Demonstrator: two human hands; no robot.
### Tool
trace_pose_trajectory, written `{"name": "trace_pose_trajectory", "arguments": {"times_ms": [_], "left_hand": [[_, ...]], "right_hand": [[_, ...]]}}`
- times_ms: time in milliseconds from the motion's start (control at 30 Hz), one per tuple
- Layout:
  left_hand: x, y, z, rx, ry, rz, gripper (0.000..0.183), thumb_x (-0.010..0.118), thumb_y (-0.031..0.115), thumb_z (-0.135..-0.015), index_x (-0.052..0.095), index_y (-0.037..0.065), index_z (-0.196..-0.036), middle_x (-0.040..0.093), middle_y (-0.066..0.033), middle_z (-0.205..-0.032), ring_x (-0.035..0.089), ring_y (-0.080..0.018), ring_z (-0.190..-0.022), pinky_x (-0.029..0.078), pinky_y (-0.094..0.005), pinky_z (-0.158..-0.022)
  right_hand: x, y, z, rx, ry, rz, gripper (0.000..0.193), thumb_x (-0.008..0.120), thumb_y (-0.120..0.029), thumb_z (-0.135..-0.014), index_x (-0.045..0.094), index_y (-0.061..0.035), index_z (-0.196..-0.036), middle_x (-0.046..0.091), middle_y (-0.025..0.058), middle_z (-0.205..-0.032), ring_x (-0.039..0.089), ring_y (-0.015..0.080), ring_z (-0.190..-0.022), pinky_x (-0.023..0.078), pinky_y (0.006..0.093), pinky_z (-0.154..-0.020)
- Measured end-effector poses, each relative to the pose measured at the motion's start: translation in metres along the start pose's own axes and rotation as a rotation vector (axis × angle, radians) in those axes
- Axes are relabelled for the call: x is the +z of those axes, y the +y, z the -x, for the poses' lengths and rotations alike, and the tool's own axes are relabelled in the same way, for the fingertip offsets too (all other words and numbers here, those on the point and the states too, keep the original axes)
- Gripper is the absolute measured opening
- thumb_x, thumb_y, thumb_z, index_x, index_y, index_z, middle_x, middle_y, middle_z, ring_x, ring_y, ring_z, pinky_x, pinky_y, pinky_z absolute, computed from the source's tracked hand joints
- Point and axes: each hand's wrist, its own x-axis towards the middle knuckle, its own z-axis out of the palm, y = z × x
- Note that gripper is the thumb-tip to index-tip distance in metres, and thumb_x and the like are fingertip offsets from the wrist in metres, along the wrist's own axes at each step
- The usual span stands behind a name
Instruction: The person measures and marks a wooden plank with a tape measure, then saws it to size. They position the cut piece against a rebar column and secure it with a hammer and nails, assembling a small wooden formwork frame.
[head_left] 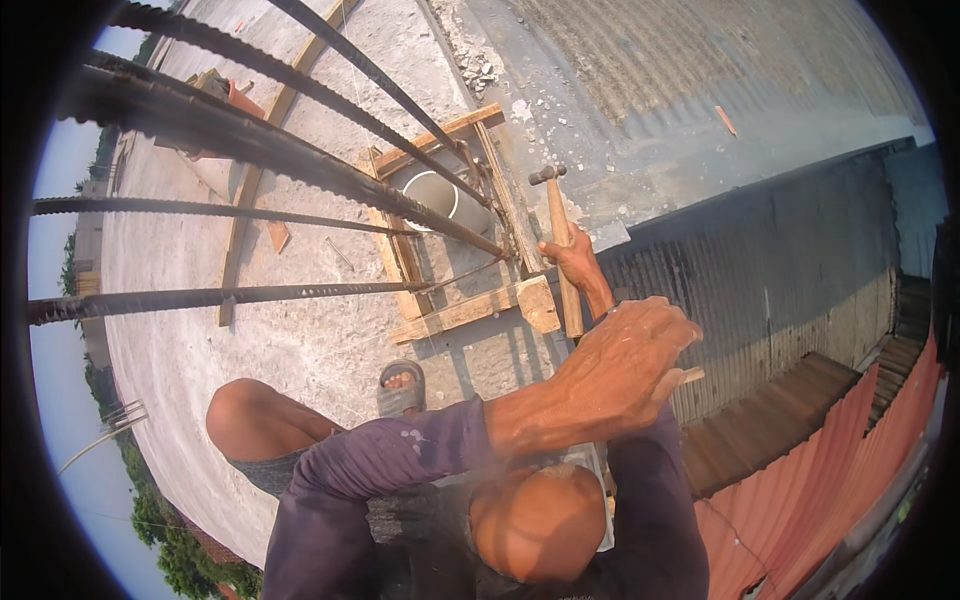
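My left hand [615, 365] is closed and crosses in front of my right forearm. A short, pale, wood-coloured piece [691, 375] pokes out from its fingers; the rest of it is hidden in the grip. My right hand [577, 262], further off, is wrapped round the wooden handle of a hammer [557, 210], whose metal head points away from me. Just left of the hammer, a rough wooden frame [460, 312] surrounds a grey plastic pipe [434, 190] and the feet of several steel reinforcing bars [290, 130]. One end of a board [538, 304] sticks out beside the handle.
Bars lean across the upper left. A long timber [245, 205] and wood scraps [278, 236] lie on the concrete slab [300, 345]. To the right, the slab edge drops to a corrugated wall [745, 290] and red metal sheets [790, 490]. My sandalled foot [402, 385] stands near the frame.
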Motion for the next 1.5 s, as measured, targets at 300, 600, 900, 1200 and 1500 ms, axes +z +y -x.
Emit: {"name": "trace_pose_trajectory", "arguments": {"times_ms": [300,600,900,1200,1500], "left_hand": [[-0.016,0.003,0.075,-0.417,-0.142,0.293,0.035,0.073,0.014,-0.094,0.065,0.003,-0.126,0.07,-0.0158,-0.117,0.069,-0.0324,-0.108,0.054,-0.0414,-0.096],[-0.031,-0.018,0.101,-0.551,-0.232,0.426,0.035,0.072,0.016,-0.096,0.065,-0.002,-0.126,0.073,-0.0182,-0.12,0.071,-0.0298,-0.11,0.055,-0.0395,-0.095],[-0.11,0.014,0.136,-0.608,-0.443,-0.084,0.035,0.069,0.025,-0.095,0.07,0.003,-0.122,0.072,-0.0233,-0.121,0.069,-0.0396,-0.113,0.054,-0.0452,-0.096],[-0.149,0.027,0.159,-0.245,-0.784,-0.378,0.019,0.065,0.012,-0.081,0.072,-0.004,-0.089,0.074,-0.0255,-0.092,0.072,-0.0442,-0.089,0.057,-0.0519,-0.078],[-0.125,-0.003,0.166,-0.083,-0.906,-0.477,0.021,0.066,0.021,-0.089,0.07,0.001,-0.085,0.073,-0.0214,-0.082,0.073,-0.0417,-0.083,0.057,-0.0524,-0.071]], "right_hand": [[0.003,-0.007,0.005,-0.022,0.042,-0.047,0.055,0.081,-0.012,-0.087,0.057,0.0068,-0.132,0.067,0.0124,-0.103,0.069,0.0194,-0.086,0.061,0.0334,-0.071],[0.009,-0.007,0.003,-0.056,0.091,0.143,0.054,0.079,-0.012,-0.088,0.058,0.0054,-0.135,0.069,0.0114,-0.102,0.067,0.0175,-0.082,0.059,0.0317,-0.071],[-0.007,-0.027,0.018,0.022,0.161,0.001,0.043,0.078,-0.013,-0.086,0.065,0.0052,-0.122,0.073,0.0124,-0.1,0.071,0.0188,-0.085,0.057,0.0349,-0.076],[-0.06,-0.101,0.052,0.092,0.182,0.121,0.044,0.08,-0.016,-0.089,0.061,0.0038,-0.123,0.07,0.0096,-0.092,0.072,0.019,-0.072,0.06,0.0324,-0.062],[-0.078,-0.191,0.061,0.142,0.347,0.155,0.036,0.078,-0.018,-0.092,0.059,0.0031,-0.114,0.067,0.0107,-0.083,0.069,0.0188,-0.066,0.059,0.0337,-0.057]]}}
